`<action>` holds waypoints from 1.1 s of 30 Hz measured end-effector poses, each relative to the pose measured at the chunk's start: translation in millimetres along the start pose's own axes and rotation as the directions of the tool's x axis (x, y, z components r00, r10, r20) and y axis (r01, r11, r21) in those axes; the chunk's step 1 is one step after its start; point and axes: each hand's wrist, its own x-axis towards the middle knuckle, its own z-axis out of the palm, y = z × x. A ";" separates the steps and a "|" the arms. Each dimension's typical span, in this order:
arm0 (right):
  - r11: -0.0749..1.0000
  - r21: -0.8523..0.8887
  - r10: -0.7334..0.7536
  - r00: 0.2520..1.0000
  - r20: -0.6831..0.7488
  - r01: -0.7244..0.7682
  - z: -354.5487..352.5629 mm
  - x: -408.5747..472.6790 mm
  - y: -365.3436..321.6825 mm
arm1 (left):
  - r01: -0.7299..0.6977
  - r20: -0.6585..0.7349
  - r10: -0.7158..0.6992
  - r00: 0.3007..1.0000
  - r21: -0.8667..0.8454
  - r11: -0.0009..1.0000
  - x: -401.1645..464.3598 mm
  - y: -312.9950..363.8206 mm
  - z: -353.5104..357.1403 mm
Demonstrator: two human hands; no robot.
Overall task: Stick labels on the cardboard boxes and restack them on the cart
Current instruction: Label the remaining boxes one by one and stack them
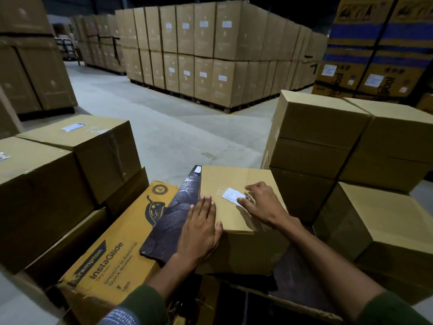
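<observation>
warehouse floor [164, 118] carries pallets of stacked cartons behind. 1 plain cardboard box [239, 221] sits in front, 1 white label [233, 195] on its top. left hand [201, 227] lies flat, fingers straight, on the box's left edge; right hand [263, 204] presses spread fingers on the label. 2 labelled boxes [70, 156] stand left, 5 plain boxes [351, 141] right.

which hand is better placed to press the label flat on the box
Right. The right hand already has its fingertips on the white label on top of the plain cardboard box. The left hand lies flat at the box's left edge, away from the label, steadying it.
</observation>
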 end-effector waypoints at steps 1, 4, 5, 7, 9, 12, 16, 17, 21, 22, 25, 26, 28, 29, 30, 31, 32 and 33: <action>0.999 -0.049 0.001 1.000 0.025 0.000 0.9 2.4 -3.4 | 0.005 0.002 -0.005 1.000 0.002 1.000 -1.1 0.5 0.1; 0.992 -0.127 -0.003 0.998 0.062 0.011 2.7 7.1 -9.8 | 0.016 0.004 -0.016 1.000 0.001 1.000 -1.4 1.9 0.1; 0.991 -0.135 -0.005 0.998 0.066 0.014 2.2 8.4 -11.9 | 0.015 0.001 -0.015 1.000 0.000 1.000 -1.6 2.0 0.4; 0.990 -0.140 -0.005 0.996 0.087 0.017 1.0 12.3 -14.2 | 0.012 0.005 -0.012 1.000 -0.007 1.000 -2.4 2.6 0.8; 0.989 -0.149 0.004 0.993 0.122 0.014 0.0 18.1 -14.4 | 0.010 0.001 -0.010 1.000 -0.014 1.000 -3.0 2.5 1.0; 0.983 -0.183 0.017 0.984 0.178 0.016 -3.7 29.0 -16.3 | 0.005 -0.008 -0.005 1.000 -0.013 1.000 -3.8 2.8 1.3; 0.987 -0.162 0.053 0.957 0.286 -0.006 -16.9 44.1 -26.6 | 0.009 -0.011 -0.009 1.000 -0.005 1.000 -5.5 2.1 1.7; 0.992 -0.122 0.077 0.942 0.326 -0.039 -20.4 47.1 -27.5 | 0.010 -0.012 -0.010 1.000 -0.002 1.000 -5.9 2.3 2.0; 0.990 -0.020 0.132 0.877 0.461 -0.139 -26.4 56.0 -26.6 | 0.006 -0.025 -0.006 1.000 0.020 1.000 -7.3 2.2 3.1; 0.989 -0.012 0.136 0.870 0.474 -0.148 -26.8 56.9 -25.7 | 0.005 -0.030 -0.004 1.000 0.026 1.000 -7.1 2.6 3.2; 0.985 0.004 0.150 0.856 0.495 -0.175 -27.3 58.2 -25.8 | 0.007 -0.040 -0.006 0.999 0.041 0.999 -6.4 2.8 3.0; 0.982 0.008 0.158 0.852 0.500 -0.187 -28.0 58.5 -26.1 | 0.008 -0.043 -0.006 0.999 0.044 0.999 -6.1 2.8 2.9; 0.979 0.016 0.169 0.848 0.502 -0.205 -30.1 58.1 -28.2 | 0.010 -0.039 -0.008 0.999 0.047 0.999 -5.7 2.6 2.9; 0.977 0.021 0.173 0.849 0.499 -0.211 -31.0 57.7 -29.8 | 0.012 -0.034 -0.010 0.999 0.051 0.999 -5.2 2.2 2.9; 0.975 0.030 0.176 0.852 0.493 -0.218 -31.6 57.8 -31.0 | 0.014 -0.027 -0.013 1.000 0.053 0.998 -4.0 1.8 2.8; 0.973 0.040 0.179 0.855 0.488 -0.226 -32.3 57.8 -32.4 | 0.018 -0.021 -0.017 1.000 0.055 0.998 -2.5 1.5 2.6; 0.972 0.051 0.177 0.858 0.482 -0.229 -32.1 57.9 -33.3 | 0.021 -0.016 -0.020 1.000 0.056 0.998 -1.2 1.4 2.3; 0.974 0.054 0.169 0.864 0.474 -0.220 -31.9 57.9 -34.8 | 0.025 -0.017 -0.024 1.000 0.056 0.998 -0.2 1.3 1.5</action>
